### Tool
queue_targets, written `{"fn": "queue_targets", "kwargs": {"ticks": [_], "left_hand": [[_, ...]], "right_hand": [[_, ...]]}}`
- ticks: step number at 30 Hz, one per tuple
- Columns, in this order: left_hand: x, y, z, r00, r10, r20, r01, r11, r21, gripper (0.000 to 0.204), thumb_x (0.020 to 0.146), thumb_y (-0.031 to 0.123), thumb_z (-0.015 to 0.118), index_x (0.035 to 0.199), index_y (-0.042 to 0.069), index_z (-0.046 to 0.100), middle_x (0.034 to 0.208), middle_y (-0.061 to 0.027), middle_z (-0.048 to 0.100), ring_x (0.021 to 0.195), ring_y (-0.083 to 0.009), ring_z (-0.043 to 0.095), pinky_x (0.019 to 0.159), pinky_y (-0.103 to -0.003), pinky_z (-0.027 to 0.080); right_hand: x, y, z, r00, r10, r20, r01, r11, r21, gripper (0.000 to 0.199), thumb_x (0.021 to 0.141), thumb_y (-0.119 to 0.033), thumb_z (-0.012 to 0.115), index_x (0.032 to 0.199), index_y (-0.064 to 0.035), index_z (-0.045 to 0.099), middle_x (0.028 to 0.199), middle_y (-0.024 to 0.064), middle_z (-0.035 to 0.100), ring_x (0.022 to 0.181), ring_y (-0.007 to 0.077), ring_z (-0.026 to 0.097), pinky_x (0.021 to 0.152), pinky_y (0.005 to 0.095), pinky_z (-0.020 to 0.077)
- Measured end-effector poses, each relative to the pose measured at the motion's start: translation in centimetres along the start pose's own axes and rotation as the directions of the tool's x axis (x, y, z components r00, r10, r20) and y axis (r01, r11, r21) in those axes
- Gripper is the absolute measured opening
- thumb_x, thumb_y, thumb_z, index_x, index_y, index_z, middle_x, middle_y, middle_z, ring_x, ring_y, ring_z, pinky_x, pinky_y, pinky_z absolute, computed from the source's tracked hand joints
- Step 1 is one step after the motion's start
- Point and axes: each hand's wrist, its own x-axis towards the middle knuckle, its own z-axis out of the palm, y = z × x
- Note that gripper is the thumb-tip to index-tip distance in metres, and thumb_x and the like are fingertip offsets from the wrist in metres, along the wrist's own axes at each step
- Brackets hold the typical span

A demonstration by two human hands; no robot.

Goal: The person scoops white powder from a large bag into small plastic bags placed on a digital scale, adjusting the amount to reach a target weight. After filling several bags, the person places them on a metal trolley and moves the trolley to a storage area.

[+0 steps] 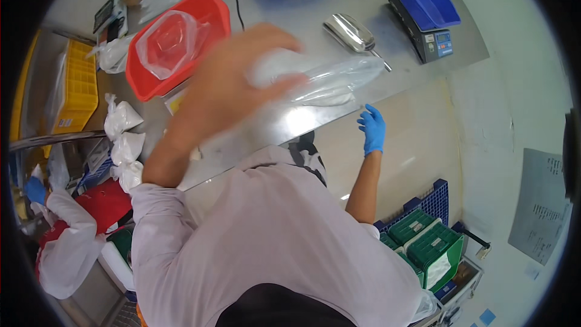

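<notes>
My left hand [242, 72], bare and blurred, is raised above the steel table, thumb and fingers apart with nothing visible between them. Beyond its fingers lies a clear plastic bag [339, 79] on the table, with something whitish along its near side. My right hand [373, 130] wears a blue glove and hangs off the table's front edge near the bag, its fingers spread. A metal scoop [351, 31] rests behind the bag, its handle pointing toward the right front. Left of my left hand stands a red bin [219, 9] with a clear plastic liner [166, 42] inside.
Several knotted bags of white powder [128, 147] line the table's left edge. A scale [433, 45] bearing a blue tray [428, 6] stands at right. Yellow crates [78, 88] and a co-worker's blue-gloved hand [36, 189] are at left. Green crates [433, 248] stand at lower right.
</notes>
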Motion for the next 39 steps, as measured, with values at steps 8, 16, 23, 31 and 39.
{"fn": "queue_targets", "kwargs": {"ticks": [8, 16, 23, 31, 39], "left_hand": [[8.0, -1.5, 17.3, 0.948, -0.026, 0.318, -0.136, 0.868, 0.478, 0.049, 0.068, 0.037, 0.079, 0.103, 0.005, 0.068, 0.117, -0.0175, 0.055, 0.116, -0.0314, 0.048, 0.094, -0.042, 0.040], [11.3, -3.2, 21.1, 0.843, -0.332, 0.424, 0.008, 0.795, 0.606, 0.036, 0.071, 0.034, 0.076, 0.093, 0.006, 0.071, 0.111, -0.0163, 0.058, 0.106, -0.0314, 0.056, 0.088, -0.042, 0.045], [11.6, -4.0, 17.8, 0.754, 0.018, 0.657, -0.148, 0.979, 0.143, 0.023, 0.079, 0.027, 0.071, 0.087, 0.005, 0.072, 0.119, -0.0132, 0.058, 0.113, -0.0331, 0.054, 0.095, -0.047, 0.042], [9.6, -3.9, 20.4, 0.841, 0.020, 0.541, -0.325, 0.817, 0.476, 0.052, 0.067, 0.040, 0.079, 0.106, 0.007, 0.070, 0.139, -0.0169, 0.046, 0.131, -0.0351, 0.040, 0.107, -0.051, 0.032], [12.0, -4.6, 20.5, 0.815, -0.065, 0.576, -0.149, 0.937, 0.316, 0.058, 0.073, 0.039, 0.075, 0.119, 0.006, 0.064, 0.129, -0.0149, 0.055, 0.111, -0.0318, 0.058, 0.091, -0.041, 0.047]], "right_hand": [[4.0, 2.2, 1.5, 0.984, -0.150, 0.097, 0.162, 0.979, -0.127, 0.050, 0.077, -0.007, 0.060, 0.127, -0.0060, 0.060, 0.076, 0.0019, 0.060, 0.069, 0.0106, 0.055, 0.068, 0.0261, 0.0472], [5.5, -0.1, 0.1, 0.937, -0.188, 0.296, 0.296, 0.877, -0.380, 0.045, 0.078, -0.013, 0.063, 0.122, -0.0187, 0.064, 0.072, 0.0065, 0.057, 0.066, 0.0181, 0.056, 0.068, 0.0328, 0.0489], [6.6, -1.1, -0.9, 0.902, -0.193, 0.386, 0.365, 0.820, -0.441, 0.036, 0.081, -0.022, 0.065, 0.117, -0.0232, 0.066, 0.074, 0.0097, 0.062, 0.069, 0.0246, 0.061, 0.069, 0.0375, 0.0498], [6.7, -1.2, -0.9, 0.891, -0.243, 0.384, 0.406, 0.804, -0.434, 0.030, 0.084, -0.028, 0.063, 0.114, -0.0229, 0.067, 0.072, 0.0097, 0.064, 0.067, 0.0252, 0.062, 0.064, 0.0387, 0.0495], [5.3, -2.2, -0.7, 0.901, -0.388, 0.195, 0.414, 0.904, -0.112, 0.033, 0.084, -0.020, 0.068, 0.115, -0.0091, 0.063, 0.073, 0.0037, 0.057, 0.063, 0.0172, 0.054, 0.062, 0.0333, 0.0475]]}}
